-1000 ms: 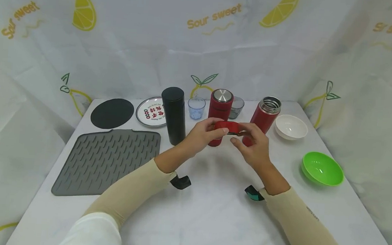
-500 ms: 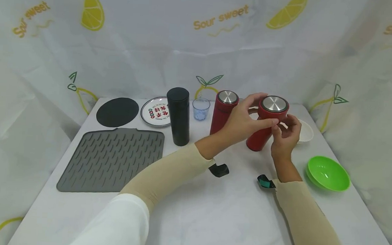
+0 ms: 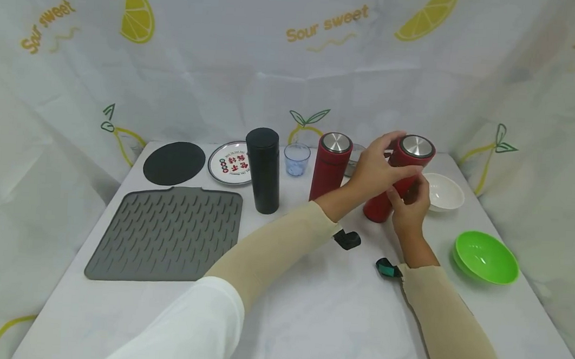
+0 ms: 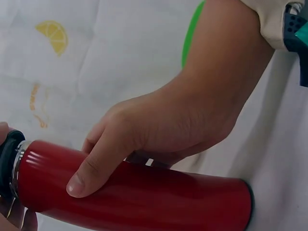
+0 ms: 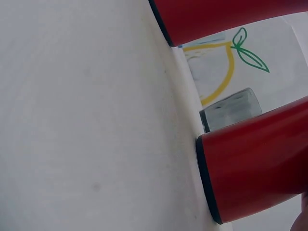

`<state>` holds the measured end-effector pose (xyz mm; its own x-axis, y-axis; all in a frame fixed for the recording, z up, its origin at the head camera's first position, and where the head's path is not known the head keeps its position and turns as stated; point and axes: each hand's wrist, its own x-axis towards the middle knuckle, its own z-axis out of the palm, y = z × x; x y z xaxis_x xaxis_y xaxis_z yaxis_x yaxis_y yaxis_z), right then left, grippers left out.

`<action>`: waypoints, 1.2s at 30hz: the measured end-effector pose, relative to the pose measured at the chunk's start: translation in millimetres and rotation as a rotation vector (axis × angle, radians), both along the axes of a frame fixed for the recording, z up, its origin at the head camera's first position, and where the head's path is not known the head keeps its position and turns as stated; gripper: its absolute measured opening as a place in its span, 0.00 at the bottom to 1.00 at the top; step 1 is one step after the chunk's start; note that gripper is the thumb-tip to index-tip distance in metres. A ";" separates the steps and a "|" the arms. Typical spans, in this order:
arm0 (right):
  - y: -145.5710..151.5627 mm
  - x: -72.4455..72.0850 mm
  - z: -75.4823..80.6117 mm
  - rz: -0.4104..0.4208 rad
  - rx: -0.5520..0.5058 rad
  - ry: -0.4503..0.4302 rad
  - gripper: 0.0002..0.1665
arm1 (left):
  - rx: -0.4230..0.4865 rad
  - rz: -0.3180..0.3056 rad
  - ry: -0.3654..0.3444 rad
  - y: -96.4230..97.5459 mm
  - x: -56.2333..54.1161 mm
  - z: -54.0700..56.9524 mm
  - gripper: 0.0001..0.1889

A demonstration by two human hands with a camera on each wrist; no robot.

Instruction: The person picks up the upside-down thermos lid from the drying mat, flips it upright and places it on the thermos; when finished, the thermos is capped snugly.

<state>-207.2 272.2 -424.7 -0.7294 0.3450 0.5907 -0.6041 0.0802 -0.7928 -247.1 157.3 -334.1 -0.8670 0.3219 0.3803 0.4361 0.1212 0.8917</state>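
A red thermos flask (image 3: 380,207) stands slightly tilted at the table's right rear, its lid (image 3: 417,147) with a brushed silver top set over the mouth. My left hand (image 3: 373,169) holds that lid, thumb in front and fingers behind. Just below, my right hand (image 3: 410,210) grips the flask's body. In the left wrist view, a thin band of metal neck (image 4: 18,166) shows between the lid's dark edge and the red body. My right hand (image 4: 163,118) lies around the body there. The right wrist view shows the flask's dark base (image 5: 208,180) on the table.
Left of the flask stand a second red thermos (image 3: 328,171), a grey glass (image 3: 355,156), a clear blue glass (image 3: 296,159) and a black thermos (image 3: 263,173). Bowls, white (image 3: 445,193) and green (image 3: 485,257), sit right. A grey drying mat (image 3: 167,235) lies left, near a black disc (image 3: 174,164) and a plate (image 3: 215,170).
The lid, earlier held in the air between both hands, has moved right onto the open thermos. My right hand has left the lid and now grips the body.
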 end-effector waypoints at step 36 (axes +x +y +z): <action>1.4 -5.3 -6.5 -0.016 0.064 0.015 0.35 | -0.135 0.092 0.057 8.8 -8.5 -12.3 0.44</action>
<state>-212.5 273.6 -431.1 -0.7147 0.3182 0.6229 -0.6144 0.1400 -0.7765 -255.7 166.1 -346.4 -0.8731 0.2942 0.3887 0.4676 0.2800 0.8385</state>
